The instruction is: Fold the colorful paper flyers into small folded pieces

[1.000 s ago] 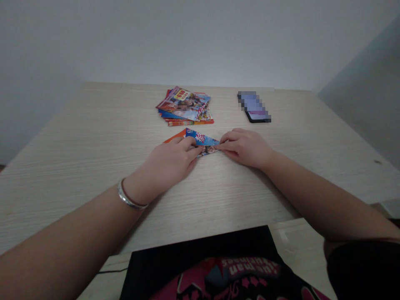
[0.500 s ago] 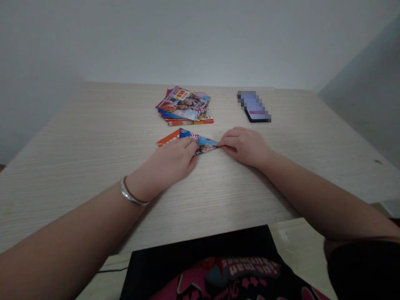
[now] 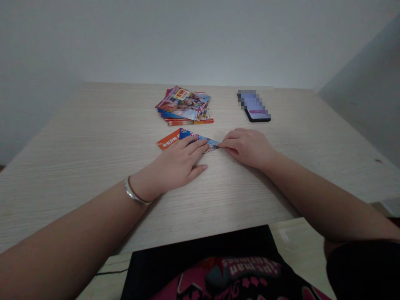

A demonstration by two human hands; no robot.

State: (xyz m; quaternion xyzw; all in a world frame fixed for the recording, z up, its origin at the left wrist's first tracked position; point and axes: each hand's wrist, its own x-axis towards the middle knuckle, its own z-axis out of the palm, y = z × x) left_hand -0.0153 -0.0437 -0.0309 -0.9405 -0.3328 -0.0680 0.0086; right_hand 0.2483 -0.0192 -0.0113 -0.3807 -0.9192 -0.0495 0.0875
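Blue-and-orange paper [image 3: 185, 133] ran left to right; our right hand [image 3: 246, 146] pinched its tip, our left hand [image 3: 178, 164] spread open across it.

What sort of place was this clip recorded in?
Probably an indoor room, perhaps a home or office, though which is unclear: a wood-grain table holding a phone stands up against a pale wall.

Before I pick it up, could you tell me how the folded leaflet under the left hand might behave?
The folded leaflet looks like thin paper, so it is probably light. It seems layered toward the tip at the right hand, so that end may be stiffer. Lying flat on the table, it probably won't roll.
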